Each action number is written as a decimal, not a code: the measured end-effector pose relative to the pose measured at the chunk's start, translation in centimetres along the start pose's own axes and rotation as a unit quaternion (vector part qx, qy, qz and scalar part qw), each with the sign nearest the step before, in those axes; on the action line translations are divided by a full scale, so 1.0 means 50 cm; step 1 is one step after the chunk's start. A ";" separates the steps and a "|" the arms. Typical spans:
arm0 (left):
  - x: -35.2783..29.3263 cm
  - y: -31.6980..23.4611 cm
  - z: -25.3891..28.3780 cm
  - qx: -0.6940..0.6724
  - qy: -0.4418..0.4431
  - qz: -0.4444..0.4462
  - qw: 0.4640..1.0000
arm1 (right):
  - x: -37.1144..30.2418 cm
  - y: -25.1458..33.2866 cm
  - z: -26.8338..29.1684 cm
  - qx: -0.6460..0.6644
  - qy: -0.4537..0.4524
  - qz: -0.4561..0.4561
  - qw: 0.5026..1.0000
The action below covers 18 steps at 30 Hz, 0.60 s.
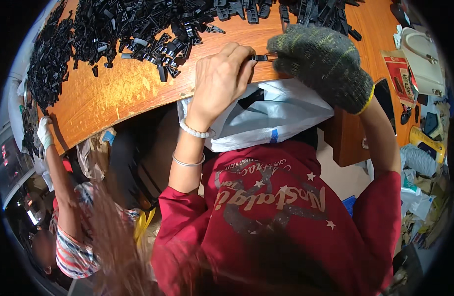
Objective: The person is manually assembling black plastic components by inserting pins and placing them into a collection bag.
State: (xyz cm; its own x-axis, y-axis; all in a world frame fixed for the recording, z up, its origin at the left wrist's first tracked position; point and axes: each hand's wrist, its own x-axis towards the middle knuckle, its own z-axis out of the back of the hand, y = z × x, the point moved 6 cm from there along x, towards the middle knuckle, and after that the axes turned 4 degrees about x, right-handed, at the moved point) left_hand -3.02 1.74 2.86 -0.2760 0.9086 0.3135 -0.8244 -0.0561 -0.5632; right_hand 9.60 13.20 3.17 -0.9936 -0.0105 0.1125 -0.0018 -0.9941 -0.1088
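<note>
The glossy orange-brown wooden bench (123, 91), its varnish scuffed to pale yellow at the left, carries a broad heap of small black plastic clips (138, 29) along its far side. Over the near edge, a small black plastic part (260, 58) sits between the person's hands: the fingers of the bare left hand (221, 74) are clamped on one end, while the dark grey knitted-gloved right hand (320, 61) bends its fingers at the other — whether they grip cannot be told. Below, a whitish woven sack (259, 121) spreads over the lap. The room is crowded: to the right, a cream handbag (426, 59) beside a red-and-brown packet (401, 76), with jumbled bags beyond — and at left, a co-worker's white-gloved hand (45, 132) at the bench's corner.
</note>
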 end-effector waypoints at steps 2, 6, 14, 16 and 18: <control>-0.008 0.011 0.003 0.003 -0.003 0.009 1.000 | 0.053 0.010 0.021 0.150 0.275 -0.111 0.943; -0.001 0.003 -0.002 -0.018 -0.004 -0.011 1.000 | 0.001 0.004 -0.017 0.099 -0.061 0.009 0.993; -0.005 0.002 -0.006 -0.047 -0.039 -0.030 0.998 | 0.081 0.047 0.026 0.161 -0.047 0.036 0.985; -0.007 0.005 -0.009 -0.047 -0.051 -0.031 0.997 | 0.070 0.042 0.033 0.180 -0.097 0.044 0.978; -0.009 0.003 -0.006 -0.052 -0.065 -0.037 0.996 | 0.069 0.041 0.032 0.131 -0.098 0.065 0.984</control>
State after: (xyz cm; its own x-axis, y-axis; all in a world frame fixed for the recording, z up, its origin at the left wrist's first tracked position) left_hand -2.88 1.43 2.39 -0.2836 0.8474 0.4488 -0.7909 0.0579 -0.6091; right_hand 6.35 10.94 4.92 -0.9428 -0.1346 0.3049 0.1784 -0.9765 0.1205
